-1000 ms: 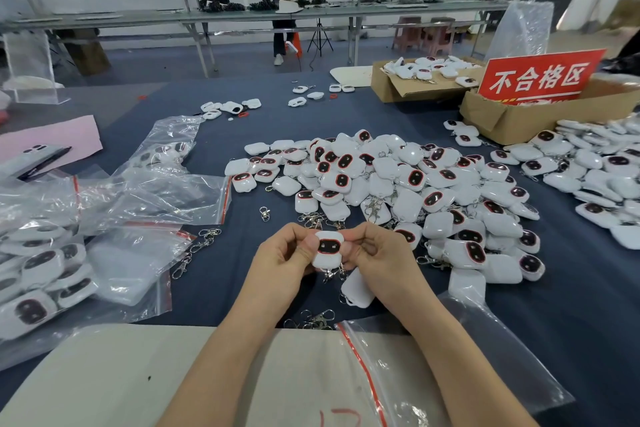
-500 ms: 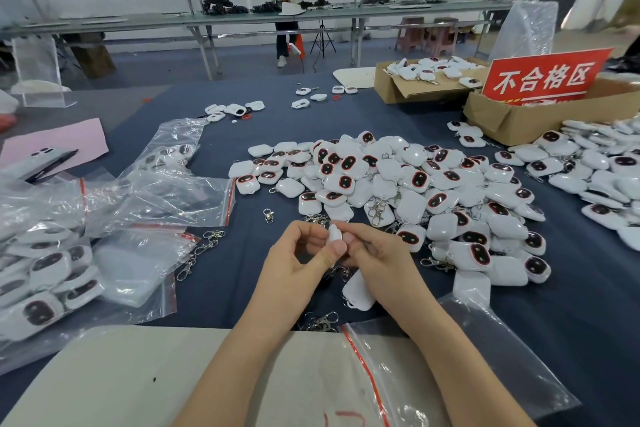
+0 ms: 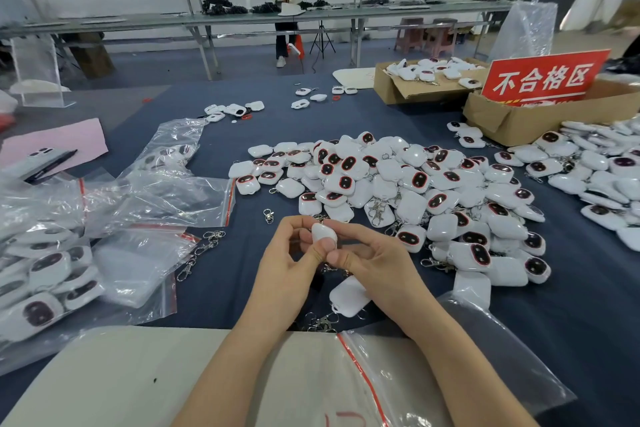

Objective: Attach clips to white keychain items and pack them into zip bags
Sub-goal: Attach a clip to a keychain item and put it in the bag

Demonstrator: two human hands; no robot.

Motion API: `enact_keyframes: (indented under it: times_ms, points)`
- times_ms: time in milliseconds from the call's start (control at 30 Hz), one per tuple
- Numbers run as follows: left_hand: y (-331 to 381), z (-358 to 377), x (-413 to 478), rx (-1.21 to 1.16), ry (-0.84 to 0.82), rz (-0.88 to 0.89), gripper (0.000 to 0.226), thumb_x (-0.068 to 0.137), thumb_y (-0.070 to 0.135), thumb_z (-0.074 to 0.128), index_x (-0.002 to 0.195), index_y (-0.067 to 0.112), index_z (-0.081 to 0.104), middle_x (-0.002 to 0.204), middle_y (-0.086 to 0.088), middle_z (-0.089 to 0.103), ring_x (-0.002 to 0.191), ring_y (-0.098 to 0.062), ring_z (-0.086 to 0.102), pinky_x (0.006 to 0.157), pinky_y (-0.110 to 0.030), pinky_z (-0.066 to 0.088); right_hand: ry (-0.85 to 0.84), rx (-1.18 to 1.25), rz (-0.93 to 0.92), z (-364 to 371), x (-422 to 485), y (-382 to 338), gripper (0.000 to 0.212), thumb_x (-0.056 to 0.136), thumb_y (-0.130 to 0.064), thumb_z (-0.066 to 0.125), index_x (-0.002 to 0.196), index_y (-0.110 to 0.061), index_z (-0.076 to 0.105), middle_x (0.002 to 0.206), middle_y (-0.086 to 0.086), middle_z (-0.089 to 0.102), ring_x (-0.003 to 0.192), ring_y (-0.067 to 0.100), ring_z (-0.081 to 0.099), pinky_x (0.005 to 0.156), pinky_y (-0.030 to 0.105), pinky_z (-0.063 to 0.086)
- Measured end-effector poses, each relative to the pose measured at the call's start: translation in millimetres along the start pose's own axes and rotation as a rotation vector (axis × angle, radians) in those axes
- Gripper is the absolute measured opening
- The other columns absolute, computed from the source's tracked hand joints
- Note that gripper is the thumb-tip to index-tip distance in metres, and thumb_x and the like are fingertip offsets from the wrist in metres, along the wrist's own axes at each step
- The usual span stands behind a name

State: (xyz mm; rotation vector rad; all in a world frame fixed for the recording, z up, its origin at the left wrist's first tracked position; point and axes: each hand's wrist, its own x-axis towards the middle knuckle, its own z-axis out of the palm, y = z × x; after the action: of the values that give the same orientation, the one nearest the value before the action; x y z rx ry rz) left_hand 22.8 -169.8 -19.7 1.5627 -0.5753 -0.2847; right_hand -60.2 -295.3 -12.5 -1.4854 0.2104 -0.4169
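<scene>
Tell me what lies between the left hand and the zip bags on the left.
In the head view, a few loose metal clips lie on the blue cloth between the left hand and the zip bags; otherwise that stretch is bare.

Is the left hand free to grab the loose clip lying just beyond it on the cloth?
Probably not yet: the left hand pinches the white keychain item; the clip itself lies unobstructed.
</scene>
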Motion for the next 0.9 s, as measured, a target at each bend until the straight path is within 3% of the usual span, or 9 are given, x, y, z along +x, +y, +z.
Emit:
enact_keyframes:
  times_ms: [133, 267, 400, 567, 700, 800, 867, 900]
  points:
    - [0, 0, 1, 0.019, -0.027, 0.031, 0.024, 0.094, 0.016, 0.069, 0.098, 0.039, 0.064, 0.093, 0.012, 0.067, 0.086, 0.002, 0.063, 0.075, -0.009, 0.048, 0.07, -0.029, -0.02, 2, 1, 3, 0.046, 0.083, 0.002, 0.076, 0.097, -0.042, 0.078, 0.082, -0.01, 0.072, 0.078, 0.006, 0.071, 0.077, 0.016, 0.054]
    - [-3, -2, 2, 0.004, -0.009, 0.037, 0.028, 0.096, 0.015, 0.068, 0.093, 0.043, 0.065, 0.092, 0.003, 0.066, 0.083, -0.009, 0.065, 0.078, -0.023, 0.055, 0.118, -0.069, -0.029, 2, 0, 5, 0.041, 0.087, -0.004, 0.074, 0.098, -0.043, 0.075, 0.077, -0.007, 0.071, 0.08, 0.012, 0.073, 0.082, 0.025, 0.059]
    - [-6, -2, 4, 0.028, 0.032, 0.007, 0.025, 0.095, 0.017, 0.069, 0.09, 0.041, 0.067, 0.084, 0.006, 0.067, 0.078, -0.019, 0.066, 0.077, -0.035, 0.056, 0.146, -0.067, -0.02, 5, -1, 5, 0.032, 0.088, -0.007, 0.074, 0.095, -0.039, 0.077, 0.079, -0.006, 0.074, 0.079, 0.009, 0.073, 0.074, 0.019, 0.058]
    - [-6, -2, 4, 0.036, 0.035, -0.022, 0.025, 0.094, 0.015, 0.07, 0.085, 0.038, 0.067, 0.073, 0.009, 0.069, 0.058, -0.005, 0.062, 0.059, -0.018, 0.052, 0.16, 0.004, 0.034, 4, -1, 2, 0.024, 0.087, -0.007, 0.076, 0.097, -0.029, 0.077, 0.08, -0.006, 0.076, 0.075, 0.004, 0.071, 0.068, 0.015, 0.056]
    - [-5, -1, 2, 0.037, 0.041, -0.035, 0.017, 0.094, 0.015, 0.071, 0.088, 0.03, 0.067, 0.066, 0.012, 0.067, 0.056, -0.002, 0.061, 0.056, -0.01, 0.046, 0.184, 0.014, 0.045, 4, -1, 3, 0.022, 0.089, -0.008, 0.074, 0.095, -0.029, 0.076, 0.079, -0.006, 0.076, 0.072, 0.006, 0.07, 0.066, 0.015, 0.056]
    - [-2, 1, 1, 0.0, 0.039, 0.002, 0.011, 0.094, 0.022, 0.072, 0.091, 0.032, 0.069, 0.071, 0.007, 0.069, 0.064, -0.015, 0.065, 0.064, -0.022, 0.053, 0.214, 0.039, 0.058, 5, 1, 6, 0.021, 0.092, -0.006, 0.069, 0.104, -0.022, 0.075, 0.085, -0.001, 0.077, 0.085, 0.016, 0.074, 0.077, 0.024, 0.06]
    - [2, 3, -2, -0.036, -0.007, 0.051, 0.008, 0.094, 0.027, 0.07, 0.096, 0.034, 0.073, 0.084, 0.001, 0.074, 0.082, -0.023, 0.069, 0.078, -0.033, 0.057, 0.233, 0.08, 0.067, 5, 1, 6, 0.026, 0.097, -0.002, 0.061, 0.106, -0.022, 0.074, 0.093, 0.001, 0.079, 0.091, 0.018, 0.075, 0.078, 0.022, 0.06]
    - [4, 5, -4, -0.036, -0.041, 0.07, 0.011, 0.096, 0.026, 0.068, 0.1, 0.035, 0.074, 0.09, 0.002, 0.075, 0.088, -0.02, 0.07, 0.083, -0.031, 0.057, 0.233, 0.082, 0.068, 5, 1, 7, 0.029, 0.099, -0.002, 0.057, 0.107, -0.024, 0.074, 0.097, 0.002, 0.079, 0.092, 0.017, 0.075, 0.078, 0.021, 0.059]
